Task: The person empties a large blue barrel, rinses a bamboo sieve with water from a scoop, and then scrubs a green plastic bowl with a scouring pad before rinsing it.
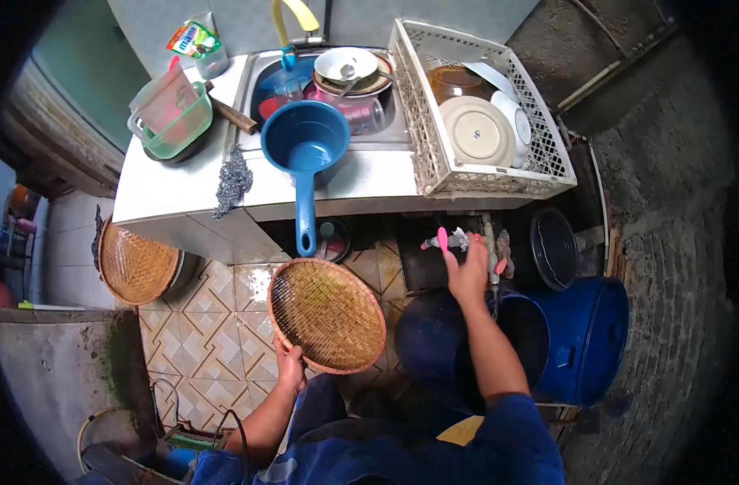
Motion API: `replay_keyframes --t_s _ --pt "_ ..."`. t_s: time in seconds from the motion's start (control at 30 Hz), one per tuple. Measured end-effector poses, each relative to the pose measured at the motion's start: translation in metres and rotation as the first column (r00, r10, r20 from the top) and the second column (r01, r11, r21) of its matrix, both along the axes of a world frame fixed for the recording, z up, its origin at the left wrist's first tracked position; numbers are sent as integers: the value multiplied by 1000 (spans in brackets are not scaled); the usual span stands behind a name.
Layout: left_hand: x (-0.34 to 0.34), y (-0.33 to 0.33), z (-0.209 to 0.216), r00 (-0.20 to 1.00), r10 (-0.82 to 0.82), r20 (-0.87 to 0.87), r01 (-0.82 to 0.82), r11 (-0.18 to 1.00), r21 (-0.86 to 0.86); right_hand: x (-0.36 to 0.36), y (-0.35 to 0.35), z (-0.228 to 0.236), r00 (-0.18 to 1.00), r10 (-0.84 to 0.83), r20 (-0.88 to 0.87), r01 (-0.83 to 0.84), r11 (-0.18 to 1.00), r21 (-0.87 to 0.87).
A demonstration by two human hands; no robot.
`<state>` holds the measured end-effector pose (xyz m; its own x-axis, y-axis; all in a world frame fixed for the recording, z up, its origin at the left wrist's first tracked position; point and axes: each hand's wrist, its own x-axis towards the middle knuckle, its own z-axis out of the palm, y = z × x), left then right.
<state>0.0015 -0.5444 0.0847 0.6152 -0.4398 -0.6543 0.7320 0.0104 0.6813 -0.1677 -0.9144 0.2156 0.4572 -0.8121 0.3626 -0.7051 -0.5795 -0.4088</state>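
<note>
My left hand (pixel 291 365) grips the near rim of a round, shallow woven bamboo tray (pixel 327 315), which is tilted over the tiled floor. A darker, greenish patch shows on its weave. Under the counter, my right hand (pixel 469 273) reaches to a small tap with a pink lever (pixel 443 239). Its thumb is at the lever's lower end and its fingers are spread apart; the farther fingertips are partly hidden. A blue water barrel (pixel 430 339) stands open below my right forearm. On the counter's front edge, a blue dipper (pixel 305 141) has its handle sticking out toward me.
A sink (pixel 397 121) holds stacked dishes and cups below a yellow tap spout (pixel 301 14). Right of it, a white plastic crate (pixel 430 174) contains plates and bowls. A scouring mesh (pixel 233 182) hangs over the counter edge. Another woven tray (pixel 135 263) leans at left. A lidded blue barrel (pixel 591 339) stands right.
</note>
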Motion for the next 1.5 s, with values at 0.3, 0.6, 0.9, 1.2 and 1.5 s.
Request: replay_keyframes --t_s 0.3,0.6,0.9,1.2,1.5 --pt "1 6 32 995 90 -52 -91 996 -20 134 43 57 872 -152 466 -434 200 878" --pt "-10 19 37 1000 27 -9 -27 1000 15 244 101 93 516 -423 745 -848 -131 514" --pt "-21 28 22 1000 1 -18 0 998 61 -2 175 96 556 -273 785 -798 91 596" --pt "-48 10 29 998 -56 11 54 995 85 -240 190 31 701 -585 408 -117 471 875" --pt "-74 21 38 988 -156 9 153 977 151 -341 126 -147 741 -413 -529 659 298 690"
